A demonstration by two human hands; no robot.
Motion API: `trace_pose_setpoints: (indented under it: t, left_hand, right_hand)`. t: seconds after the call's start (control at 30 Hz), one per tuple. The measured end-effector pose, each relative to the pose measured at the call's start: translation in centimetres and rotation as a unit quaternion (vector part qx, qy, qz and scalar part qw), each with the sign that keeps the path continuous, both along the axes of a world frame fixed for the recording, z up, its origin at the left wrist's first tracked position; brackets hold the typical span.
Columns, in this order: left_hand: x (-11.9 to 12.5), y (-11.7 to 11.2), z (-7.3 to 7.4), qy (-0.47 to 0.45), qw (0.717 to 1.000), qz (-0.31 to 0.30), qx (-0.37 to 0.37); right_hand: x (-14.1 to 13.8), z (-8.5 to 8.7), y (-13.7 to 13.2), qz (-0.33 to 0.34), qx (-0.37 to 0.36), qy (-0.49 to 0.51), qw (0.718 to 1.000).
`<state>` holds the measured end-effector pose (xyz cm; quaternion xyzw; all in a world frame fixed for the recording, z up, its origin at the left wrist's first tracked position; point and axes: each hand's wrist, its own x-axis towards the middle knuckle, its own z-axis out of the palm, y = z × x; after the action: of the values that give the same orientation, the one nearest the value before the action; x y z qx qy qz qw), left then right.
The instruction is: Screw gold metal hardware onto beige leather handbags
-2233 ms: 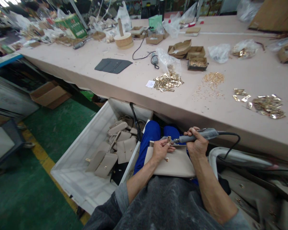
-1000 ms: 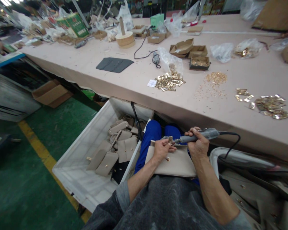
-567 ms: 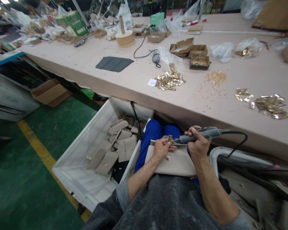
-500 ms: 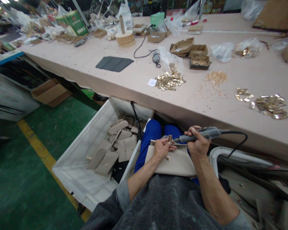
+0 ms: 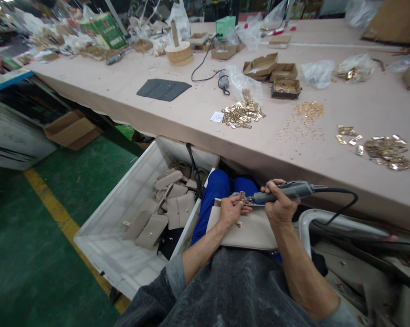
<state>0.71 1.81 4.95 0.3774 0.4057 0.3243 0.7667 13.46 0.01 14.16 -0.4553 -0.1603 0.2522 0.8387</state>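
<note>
A beige handbag [image 5: 251, 234] lies across my lap, with a small gold fitting on its front. My left hand [image 5: 231, 211] pinches the bag's raised flap edge, where a gold metal plate [image 5: 242, 196] stands up. In my right hand [image 5: 280, 203] is a grey electric screwdriver [image 5: 293, 190], held nearly level and pointing left. Its tip meets the flap edge right beside the gold plate and my left fingers. The exact contact at the tip is too small to make out.
A white bin [image 5: 112, 231] on my left holds several beige bags. Another white-rimmed bin [image 5: 305, 222] on my right holds more. On the table [image 5: 191, 109] lie piles of gold plates [image 5: 387, 152], small gold screws [image 5: 309, 111] and open boxes [image 5: 285, 88]. The screwdriver's cable loops right.
Both hands, the bag and the screwdriver stay almost in place. The screwdriver's cable has swung slightly to the right, and the view has shifted a little.
</note>
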Motion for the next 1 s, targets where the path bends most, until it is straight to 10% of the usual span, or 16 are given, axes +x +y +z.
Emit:
trace_pose_setpoints:
  t: [1.0]
  left_hand:
    - [-0.4,-0.6,0.1,-0.02,0.999,0.017,0.024]
  right_hand:
    - [-1.6,1.1,-1.1,0.113,-0.101,-0.333,0.931]
